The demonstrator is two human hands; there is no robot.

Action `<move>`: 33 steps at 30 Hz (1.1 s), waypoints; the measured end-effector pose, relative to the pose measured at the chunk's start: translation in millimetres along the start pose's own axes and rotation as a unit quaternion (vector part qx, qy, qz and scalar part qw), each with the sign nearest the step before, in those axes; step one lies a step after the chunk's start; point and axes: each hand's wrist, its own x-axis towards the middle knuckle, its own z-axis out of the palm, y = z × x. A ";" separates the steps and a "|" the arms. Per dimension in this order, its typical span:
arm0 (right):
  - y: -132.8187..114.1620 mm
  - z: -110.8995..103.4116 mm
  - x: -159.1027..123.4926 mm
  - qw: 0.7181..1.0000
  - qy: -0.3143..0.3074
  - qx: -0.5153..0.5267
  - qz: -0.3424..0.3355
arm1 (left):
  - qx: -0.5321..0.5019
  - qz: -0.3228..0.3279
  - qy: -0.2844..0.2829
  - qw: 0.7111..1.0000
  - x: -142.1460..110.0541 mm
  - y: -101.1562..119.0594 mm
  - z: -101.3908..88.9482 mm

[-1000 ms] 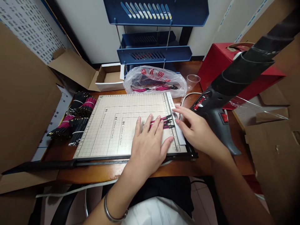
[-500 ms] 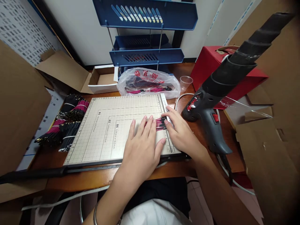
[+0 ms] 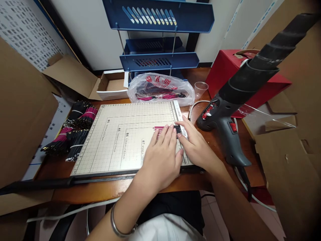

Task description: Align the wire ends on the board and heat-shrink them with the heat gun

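A row of thin wires (image 3: pixel 157 128), pink with black ends, lies crosswise near the right side of a cream paper cutter (image 3: pixel 100 150) printed with a grid. My left hand (image 3: pixel 163 157) rests palm down, fingers stretched, covering the middle of the wires. At their black ends is my right hand (image 3: pixel 197 144), its fingers spread, the forefinger and thumb on either side of the ends beside the cutter's white ruler strip (image 3: pixel 178 110). Part of the wires is hidden under my fingers. The cutter's lever arm with its black handle (image 3: pixel 45 183) is down along the front edge.
Banded bundles of black and pink wires (image 3: pixel 80 113) lie left of the cutter. Behind it are an open cardboard box (image 3: pixel 112 88), a plastic bag (image 3: pixel 160 87) with more wires, a clear cup (image 3: pixel 201 89) and blue trays (image 3: pixel 157 60). A heat gun (image 3: pixel 229 110) stands at right before a red box (image 3: pixel 223 70).
My left hand has slid right along the wires, baring their pink left ends. My right hand stays by the black ends, slightly shifted. The whole view has moved a little.
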 end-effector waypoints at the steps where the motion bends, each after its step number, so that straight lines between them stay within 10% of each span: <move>1: 0.3 0.2 -0.3 1.000 0.001 0.001 -0.002 | -0.004 0.001 0.004 1.000 0.8 1.8 0.2; 26: 3.1 1.2 0.3 0.999 -0.019 0.034 0.004 | -0.008 -0.040 0.107 0.993 -19.2 2.9 2.4; 33: 3.8 1.2 -0.8 0.999 -0.013 0.039 0.005 | -0.001 -0.003 0.059 0.998 -19.2 2.2 4.6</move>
